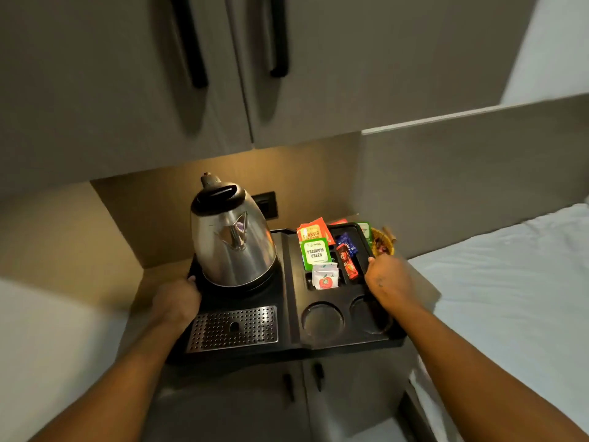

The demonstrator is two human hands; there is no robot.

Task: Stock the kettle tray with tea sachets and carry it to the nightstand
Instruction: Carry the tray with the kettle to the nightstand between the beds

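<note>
A black kettle tray (288, 314) is in the centre of the head view, in front of a lit niche. On its left half stands a steel kettle (234, 240) with a black lid, and a perforated metal drip grid (234, 328) lies in front of it. The right half holds tea sachets: an orange one (314, 231), a green "Premium Green" one (315, 252), a white one (325, 275), and red and blue sticks (347, 256). Two round cup wells (322, 320) are bare. My left hand (177, 301) grips the tray's left edge. My right hand (387, 279) grips its right edge.
A small basket of sachets (382, 242) sits just right of the tray. A black wall socket (266, 204) is behind the kettle. Grey cupboard doors with black handles (191, 43) hang overhead. A white bed (510, 298) lies to the right. Low cabinet doors (302, 393) are beneath the tray.
</note>
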